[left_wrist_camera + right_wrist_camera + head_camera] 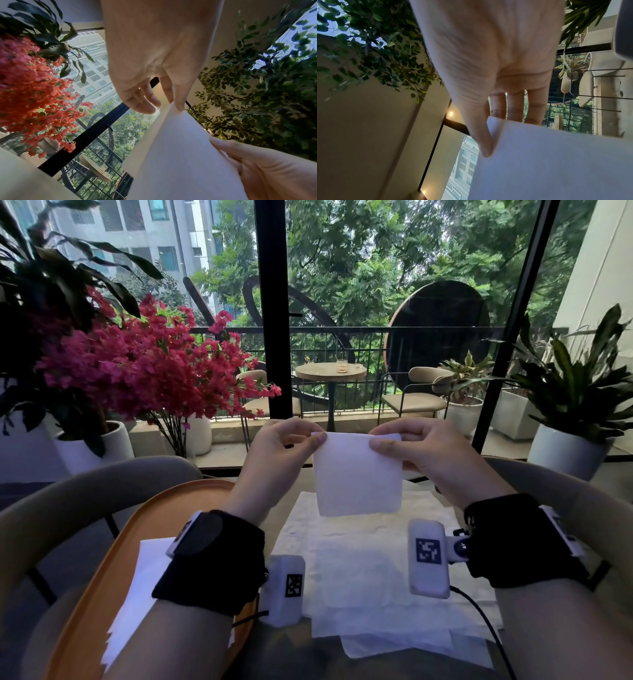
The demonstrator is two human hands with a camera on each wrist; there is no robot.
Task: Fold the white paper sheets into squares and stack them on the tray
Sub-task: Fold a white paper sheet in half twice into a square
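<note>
Tray (113,546), orange, left on the counter (274,525); one folded sheet (144,587) lies in it. Left hand (277,450) and right hand (435,453) each pinch a top corner of the paper square (358,474), held in the air above the unfolded sheets (370,577). Advice: level the corners, pinch the crease flat, then lay it squarely on the tray's sheet.

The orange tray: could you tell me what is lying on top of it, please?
On the orange tray lies white paper, apparently a folded sheet with a jagged near edge. The left forearm and wrist strap cover its right part, so how many pieces are stacked cannot be told.
</note>
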